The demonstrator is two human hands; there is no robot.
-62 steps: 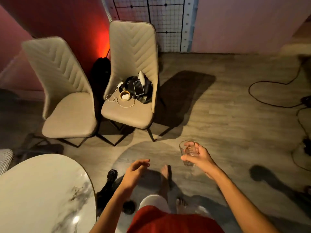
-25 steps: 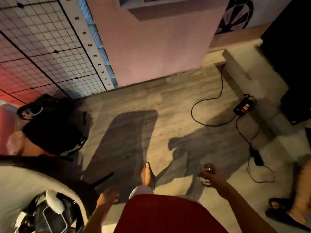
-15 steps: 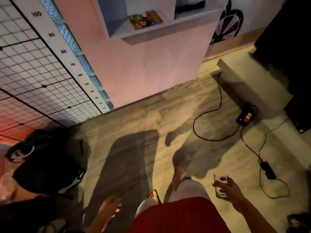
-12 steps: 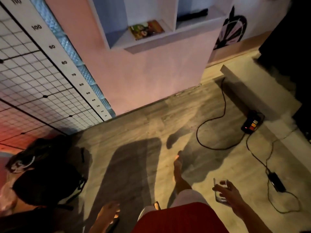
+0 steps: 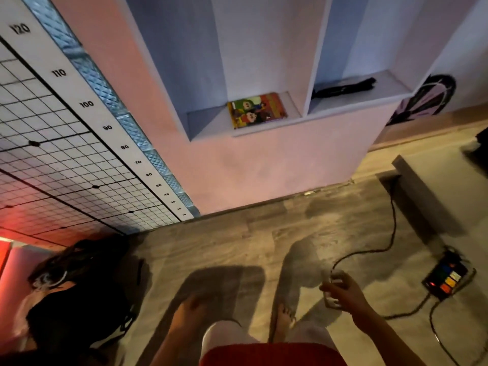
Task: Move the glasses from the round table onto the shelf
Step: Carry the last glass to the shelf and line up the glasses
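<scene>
My right hand point(image 5: 346, 291) grips a clear drinking glass point(image 5: 332, 289) at waist height, low right of centre, blurred by motion. My left hand point(image 5: 188, 311) hangs low at centre left, holding nothing, its fingers loosely relaxed. The shelf point(image 5: 266, 128) is a white recessed unit in the pink wall ahead, well above and beyond both hands. Its left bay holds a colourful book point(image 5: 257, 110); its right bay holds a black object point(image 5: 343, 87). The round table is out of view.
A black bag point(image 5: 79, 299) lies on the floor at left below a wire grid panel point(image 5: 52, 165) and a height ruler. A power strip point(image 5: 446, 278) and cables point(image 5: 390, 233) trail over the floor at right, by a low grey step point(image 5: 433, 186).
The view has swung from the chairs and table to the wall and risen, bringing the shelf closer. My right hand keeps the glass; my left arm swings empty.
</scene>
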